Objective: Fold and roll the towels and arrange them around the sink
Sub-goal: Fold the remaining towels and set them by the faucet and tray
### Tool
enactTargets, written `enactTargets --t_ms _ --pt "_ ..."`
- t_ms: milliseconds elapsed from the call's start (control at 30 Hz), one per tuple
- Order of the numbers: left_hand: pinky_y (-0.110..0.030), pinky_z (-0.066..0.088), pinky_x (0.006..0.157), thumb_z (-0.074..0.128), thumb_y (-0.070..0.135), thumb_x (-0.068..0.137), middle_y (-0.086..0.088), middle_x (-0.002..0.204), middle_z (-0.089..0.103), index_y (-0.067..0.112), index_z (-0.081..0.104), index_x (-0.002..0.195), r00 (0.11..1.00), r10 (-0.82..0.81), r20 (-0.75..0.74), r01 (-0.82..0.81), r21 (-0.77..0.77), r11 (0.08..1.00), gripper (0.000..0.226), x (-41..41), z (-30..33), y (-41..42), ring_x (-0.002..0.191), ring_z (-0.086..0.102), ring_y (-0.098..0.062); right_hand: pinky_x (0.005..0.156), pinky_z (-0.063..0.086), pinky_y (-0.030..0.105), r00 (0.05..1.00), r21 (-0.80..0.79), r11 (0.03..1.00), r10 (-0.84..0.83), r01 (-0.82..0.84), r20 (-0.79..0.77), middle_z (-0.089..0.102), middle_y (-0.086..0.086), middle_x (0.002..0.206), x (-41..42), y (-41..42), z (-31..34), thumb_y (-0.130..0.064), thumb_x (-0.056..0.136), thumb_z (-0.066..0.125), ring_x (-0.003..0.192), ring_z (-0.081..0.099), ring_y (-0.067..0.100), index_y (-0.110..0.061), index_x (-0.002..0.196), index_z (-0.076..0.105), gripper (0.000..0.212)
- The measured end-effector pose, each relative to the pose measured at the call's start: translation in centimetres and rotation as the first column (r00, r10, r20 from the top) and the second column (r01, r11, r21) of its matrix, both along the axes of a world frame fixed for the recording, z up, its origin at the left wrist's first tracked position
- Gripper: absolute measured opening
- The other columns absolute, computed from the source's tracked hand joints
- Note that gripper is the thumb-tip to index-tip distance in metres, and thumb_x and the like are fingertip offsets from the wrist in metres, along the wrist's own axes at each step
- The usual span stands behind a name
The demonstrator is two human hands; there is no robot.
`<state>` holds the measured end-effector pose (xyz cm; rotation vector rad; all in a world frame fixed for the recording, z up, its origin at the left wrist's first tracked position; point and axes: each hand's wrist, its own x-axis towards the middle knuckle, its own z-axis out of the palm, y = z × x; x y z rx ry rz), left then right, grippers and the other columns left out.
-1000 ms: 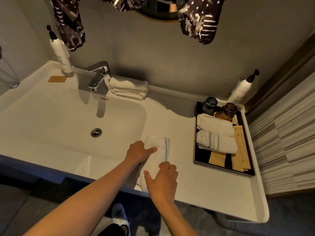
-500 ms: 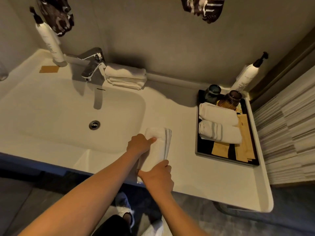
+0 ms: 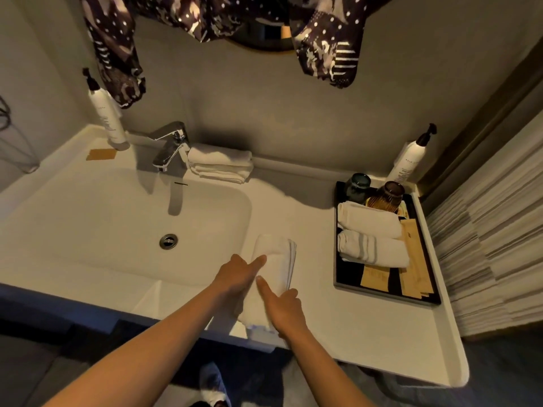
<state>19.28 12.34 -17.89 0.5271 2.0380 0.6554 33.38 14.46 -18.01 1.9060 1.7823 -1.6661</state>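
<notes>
A folded white towel [image 3: 277, 259] lies lengthwise on the white counter [image 3: 346, 327], just right of the sink basin [image 3: 117, 230]. My left hand [image 3: 236, 279] holds its left edge, with one digit stretched across the top. My right hand [image 3: 283, 308] grips the near part, thumb on top and fingers curled over the right edge. The towel's near end is hidden under my hands. A stack of folded white towels [image 3: 220, 163] sits beside the tap [image 3: 172, 145]. Two rolled towels [image 3: 368, 220] [image 3: 371, 248] lie in the black tray [image 3: 340, 277].
The tray also holds two dark cups [image 3: 358, 188] [image 3: 389, 193] and tan paper packets [image 3: 414, 259]. Pump bottles stand at the back left [image 3: 107, 118] and back right [image 3: 410, 161]. Patterned fabric [image 3: 326, 39] hangs on the wall above. The counter's front edge is right by my hands.
My left hand's digit has stretched out over the towel top. My right hand has slid up the towel, its thumb now extended. The camera has tilted back up.
</notes>
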Motion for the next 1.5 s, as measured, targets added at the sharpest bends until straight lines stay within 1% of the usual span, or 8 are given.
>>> enactTargets --t_ms 100,233,600,733,933,1167,1400,1500 --pt "-0.040 0.054 0.075 0.062 0.078 0.069 -0.025 0.124 0.061 -0.006 0.047 0.132 0.994 0.037 0.101 -0.041 0.039 0.998 0.106 0.5 0.5 -0.6 0.107 0.063 -0.035 0.104 0.044 0.045 0.999 0.050 0.999 0.017 -0.015 -0.041 0.042 0.013 0.143 1.0 0.2 0.2 -0.087 0.060 0.047 0.127 0.048 0.030 -0.010 0.143 0.029 0.115" --pt "-0.028 0.047 0.073 0.064 0.049 0.088 0.002 0.109 0.064 0.015 0.060 0.111 0.979 0.116 -0.168 -0.065 0.279 0.958 0.041 1.8 0.8 -1.3 0.095 0.062 -0.016 0.101 0.045 0.044 0.999 0.284 0.959 0.024 -0.011 -0.043 0.043 0.006 0.134 1.3 -0.8 0.8 -0.085 0.063 0.051 0.123 0.049 0.027 -0.017 0.139 0.033 0.103" --pt "-0.032 0.054 0.071 0.047 0.018 0.100 -0.012 0.094 0.073 0.002 0.066 0.106 0.865 0.156 0.476 -0.255 0.150 0.955 0.025 3.2 -1.1 -2.9 0.080 0.069 -0.023 0.095 0.045 0.042 0.993 0.285 0.958 -0.012 -0.022 0.116 0.047 0.011 0.135 2.2 3.0 1.1 -0.058 0.074 0.067 0.121 0.052 0.033 -0.013 0.143 0.030 0.090" --pt "-0.034 0.055 0.083 0.046 0.026 0.099 0.000 0.098 0.073 0.022 0.064 0.113 0.965 -0.257 -0.046 0.260 0.256 0.931 0.024 2.8 -1.4 -3.9 0.087 0.070 -0.019 0.091 0.051 0.036 0.998 0.183 0.982 -0.047 0.039 0.035 0.059 0.013 0.129 4.4 5.5 0.2 -0.034 0.079 0.069 0.111 0.060 0.031 -0.012 0.141 0.044 0.070" --pt "-0.037 0.041 0.060 0.059 0.024 0.090 -0.009 0.107 0.057 0.015 0.058 0.114 0.290 -0.544 -0.787 0.761 -0.155 0.630 0.025 5.1 -0.8 -1.9 0.088 0.056 -0.029 0.076 0.059 0.042 0.897 -0.248 0.919 -0.365 0.305 -0.248 0.071 0.020 0.103 4.9 6.1 -0.8 -0.003 0.070 0.074 0.091 0.068 0.036 -0.001 0.122 0.060 0.054" --pt "-0.045 0.014 0.121 0.047 0.019 0.094 -0.001 0.164 -0.007 0.019 -0.003 0.156 0.255 -0.697 -0.671 0.769 -0.296 0.566 0.079 4.3 -4.0 -3.1 0.150 0.007 -0.028 0.085 0.057 0.043 0.955 -0.112 0.961 -0.266 0.253 -0.130 0.067 0.015 0.110 6.4 6.0 -2.1 -0.018 0.062 0.080 0.095 0.065 0.031 -0.001 0.126 0.057 0.069" --pt "-0.036 0.045 0.074 0.057 0.027 0.090 -0.009 0.124 0.057 0.024 0.051 0.137 0.165 -0.545 -0.822 0.741 -0.262 0.619 0.047 4.5 -4.6 -2.2 0.099 0.055 -0.028 0.093 0.048 0.037 0.986 0.202 0.970 -0.152 0.137 0.061 0.048 0.014 0.132 4.6 4.0 0.0 -0.041 0.077 0.069 0.117 0.053 0.032 -0.006 0.137 0.032 0.079" --pt "-0.037 0.038 0.068 0.041 0.032 0.101 -0.008 0.111 0.056 0.026 0.049 0.135 0.443 -0.576 -0.687 0.709 -0.125 0.694 0.035 4.0 -3.9 -2.0 0.092 0.055 -0.029 0.094 0.049 0.041 0.994 0.387 0.916 -0.102 0.108 -0.035 0.048 0.006 0.119 4.1 1.7 0.8 -0.044 0.075 0.071 0.111 0.055 0.026 -0.014 0.126 0.041 0.066"
